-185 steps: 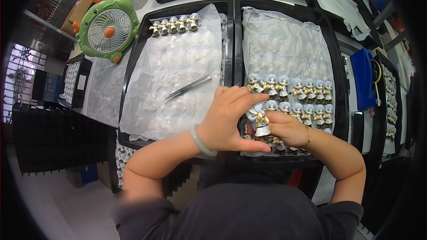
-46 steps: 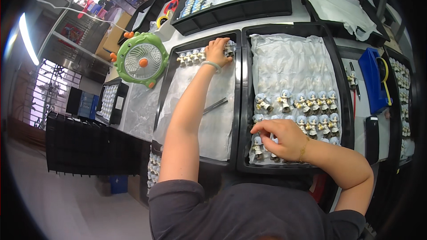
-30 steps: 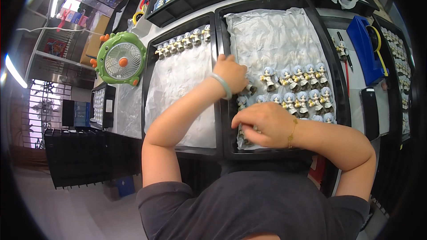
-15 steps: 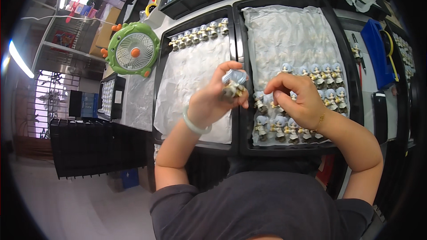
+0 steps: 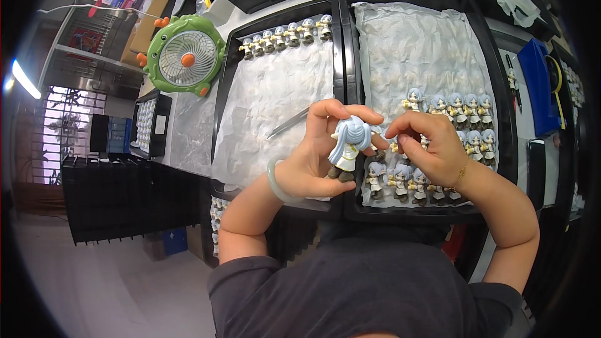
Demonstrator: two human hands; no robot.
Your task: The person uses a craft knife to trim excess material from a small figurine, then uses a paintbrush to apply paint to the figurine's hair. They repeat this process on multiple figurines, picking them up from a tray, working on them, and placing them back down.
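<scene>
My left hand [image 5: 312,161] is closed round a small figurine [image 5: 344,150] with pale blue hair in two tails, a white outfit and dark brown feet. Its back shows, and it stands nearly upright between my thumb and fingers. Slim grey tweezers [image 5: 288,124] stick out past the left hand over the white paper; whether that hand holds them I cannot tell. Close to the figurine's right side, my right hand [image 5: 432,147] has thumb and index finger pinched; whatever they hold is too small to make out. Behind it, similar figurines [image 5: 400,181] stand in rows, partly hidden.
The left black tray [image 5: 343,87] has one row of figurines [image 5: 292,34] at its far end. Beside it lies the right black tray [image 5: 491,69], lined with crumpled paper. A green fan [image 5: 188,59] stands at left; a blue bin [image 5: 535,87] is at right.
The left hand has moved slightly right and down, turning the figurine upright with its back showing. The tweezers have come into sight. My right hand stays pinched, a little farther right.
</scene>
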